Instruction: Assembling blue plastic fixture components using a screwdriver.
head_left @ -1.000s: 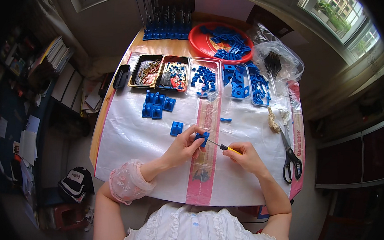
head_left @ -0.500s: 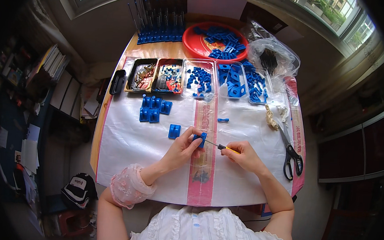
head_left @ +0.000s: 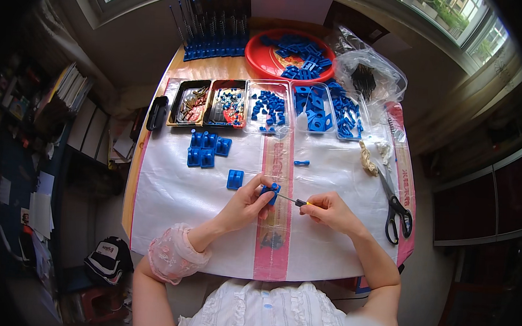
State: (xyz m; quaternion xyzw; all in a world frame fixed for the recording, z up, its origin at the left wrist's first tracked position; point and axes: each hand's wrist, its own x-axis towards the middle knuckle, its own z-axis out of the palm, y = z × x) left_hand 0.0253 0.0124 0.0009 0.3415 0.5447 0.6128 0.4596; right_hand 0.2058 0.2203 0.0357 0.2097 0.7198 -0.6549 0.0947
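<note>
Between the fingers of my left hand (head_left: 245,206) is a small blue plastic block (head_left: 274,191), held above the cloth near the pink stripe. My right hand (head_left: 331,212) grips a screwdriver (head_left: 300,202) by its black and yellow handle. Its thin metal shaft points left, and the tip meets the right side of the blue block; whether it sits in a screw is too small to tell. A single blue bracket (head_left: 235,179) lies just left of my left hand. Beyond it is a cluster of similar blue brackets (head_left: 208,149). One small blue peg (head_left: 301,163) lies ahead of the screwdriver.
Across the table stand a tray of screws (head_left: 171,119), a tray of small metal bits (head_left: 225,125) and clear trays of blue parts (head_left: 246,123). Behind are a red basin (head_left: 252,64) and a plastic bag (head_left: 392,75). Scissors (head_left: 398,214) lie at right on the white sheet (head_left: 169,199).
My right fingers have shifted around the screwdriver handle, covering more of its yellow part. The handle sits slightly lower and further left. My left hand still holds the blue block.
</note>
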